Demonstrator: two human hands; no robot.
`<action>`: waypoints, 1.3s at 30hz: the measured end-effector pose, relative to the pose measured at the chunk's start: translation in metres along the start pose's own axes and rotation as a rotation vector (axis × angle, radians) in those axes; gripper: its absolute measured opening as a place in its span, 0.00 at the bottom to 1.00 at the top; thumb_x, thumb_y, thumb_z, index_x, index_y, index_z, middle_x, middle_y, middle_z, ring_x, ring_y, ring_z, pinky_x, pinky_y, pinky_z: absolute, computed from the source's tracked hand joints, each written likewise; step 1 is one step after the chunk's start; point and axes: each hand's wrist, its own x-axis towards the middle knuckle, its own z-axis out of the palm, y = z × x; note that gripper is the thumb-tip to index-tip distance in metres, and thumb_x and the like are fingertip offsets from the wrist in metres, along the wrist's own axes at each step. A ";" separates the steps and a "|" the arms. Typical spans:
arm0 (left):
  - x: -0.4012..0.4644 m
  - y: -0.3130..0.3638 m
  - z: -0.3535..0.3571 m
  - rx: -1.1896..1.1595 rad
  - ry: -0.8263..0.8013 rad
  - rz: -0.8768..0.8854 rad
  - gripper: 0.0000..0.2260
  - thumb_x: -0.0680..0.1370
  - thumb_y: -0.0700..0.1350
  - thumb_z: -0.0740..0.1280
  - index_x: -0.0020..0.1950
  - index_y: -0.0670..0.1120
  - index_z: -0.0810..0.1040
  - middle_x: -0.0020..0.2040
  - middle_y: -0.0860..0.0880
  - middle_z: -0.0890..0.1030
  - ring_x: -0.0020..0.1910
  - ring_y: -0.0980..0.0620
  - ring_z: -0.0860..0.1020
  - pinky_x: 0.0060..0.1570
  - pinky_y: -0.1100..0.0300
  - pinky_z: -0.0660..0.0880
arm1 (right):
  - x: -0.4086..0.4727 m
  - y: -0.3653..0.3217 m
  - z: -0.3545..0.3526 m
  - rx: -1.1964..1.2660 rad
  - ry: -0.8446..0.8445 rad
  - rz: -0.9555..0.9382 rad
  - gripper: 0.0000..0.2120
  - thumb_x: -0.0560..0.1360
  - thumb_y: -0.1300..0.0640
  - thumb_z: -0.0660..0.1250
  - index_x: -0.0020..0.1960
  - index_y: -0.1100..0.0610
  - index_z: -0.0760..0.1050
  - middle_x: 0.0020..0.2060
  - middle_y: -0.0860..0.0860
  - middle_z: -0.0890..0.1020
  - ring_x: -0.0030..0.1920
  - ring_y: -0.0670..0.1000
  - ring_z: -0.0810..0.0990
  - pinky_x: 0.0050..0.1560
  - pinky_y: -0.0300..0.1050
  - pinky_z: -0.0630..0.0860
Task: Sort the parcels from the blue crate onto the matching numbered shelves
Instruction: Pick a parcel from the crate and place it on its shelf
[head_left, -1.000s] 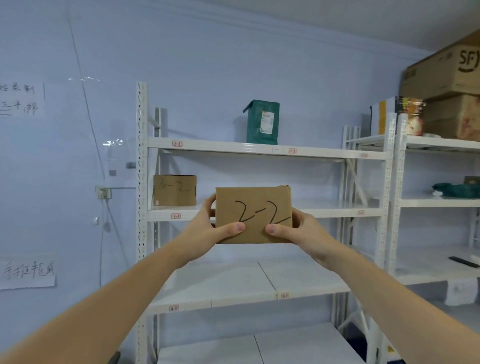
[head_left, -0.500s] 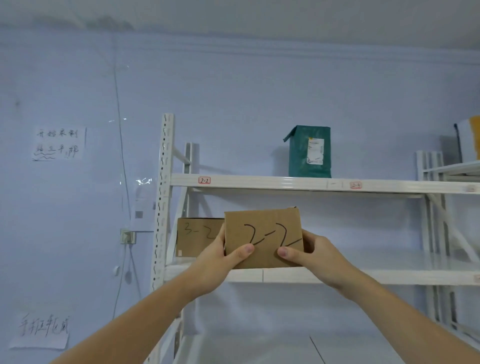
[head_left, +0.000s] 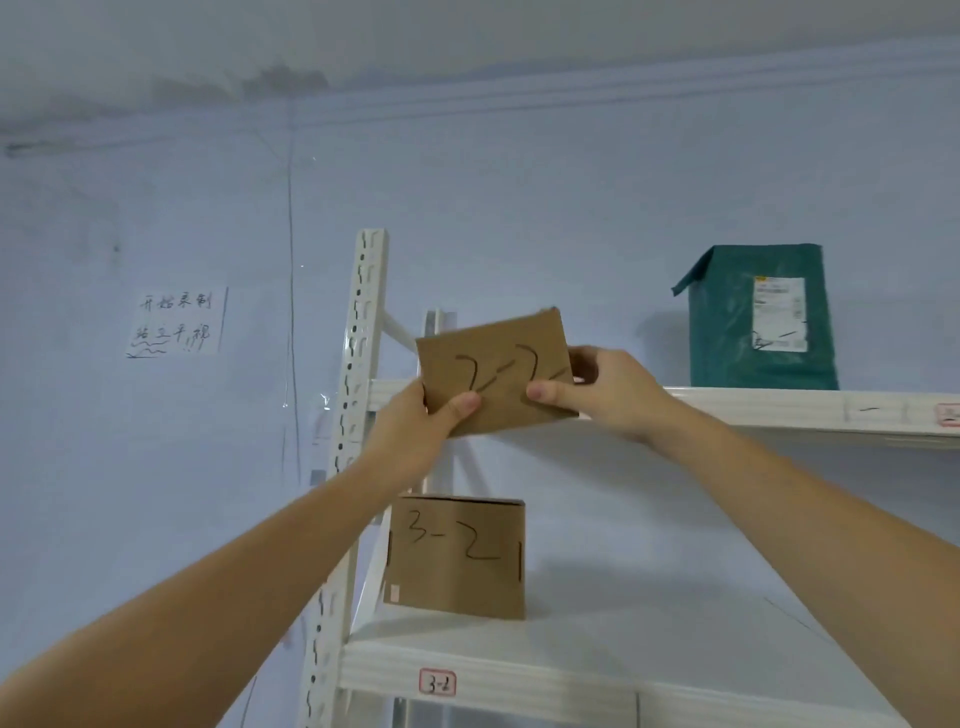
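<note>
A small cardboard parcel marked "2-2" (head_left: 496, 371) is held up at the front edge of the top shelf (head_left: 753, 408), tilted slightly with its right side higher. My left hand (head_left: 415, 431) grips its lower left corner and my right hand (head_left: 597, 389) grips its right side. The parcel covers the shelf's left label. Below, a cardboard parcel marked "3-2" (head_left: 457, 556) stands on the shelf labelled 3-2 (head_left: 437, 682). The blue crate is out of view.
A green bagged parcel (head_left: 761, 317) stands on the top shelf to the right. The white perforated upright (head_left: 358, 364) of the rack is just left of my hands. A handwritten paper note (head_left: 176, 322) hangs on the blue wall.
Both hands have lifted the "2-2" parcel from the level of the 3-2 shelf up to the top shelf's edge. My view has moved closer and tilted upward.
</note>
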 end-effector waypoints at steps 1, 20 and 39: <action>0.021 -0.001 -0.003 0.005 0.043 0.022 0.11 0.82 0.56 0.68 0.61 0.53 0.76 0.47 0.63 0.79 0.45 0.67 0.76 0.37 0.71 0.70 | 0.023 0.001 0.001 0.013 0.013 -0.002 0.32 0.68 0.41 0.80 0.68 0.51 0.78 0.57 0.42 0.85 0.57 0.43 0.84 0.63 0.44 0.78; 0.269 -0.093 0.007 0.746 -0.262 -0.068 0.30 0.82 0.56 0.67 0.71 0.32 0.69 0.61 0.39 0.78 0.53 0.43 0.78 0.52 0.55 0.73 | 0.262 0.078 0.082 -0.483 -0.251 0.320 0.20 0.73 0.49 0.79 0.59 0.59 0.81 0.52 0.54 0.86 0.51 0.54 0.87 0.59 0.50 0.83; 0.254 -0.082 0.001 0.695 -0.116 -0.021 0.27 0.83 0.50 0.62 0.76 0.36 0.62 0.60 0.40 0.76 0.51 0.43 0.75 0.44 0.54 0.71 | 0.254 0.065 0.068 -0.442 -0.048 0.389 0.25 0.76 0.50 0.76 0.64 0.66 0.75 0.61 0.58 0.79 0.54 0.58 0.87 0.59 0.55 0.83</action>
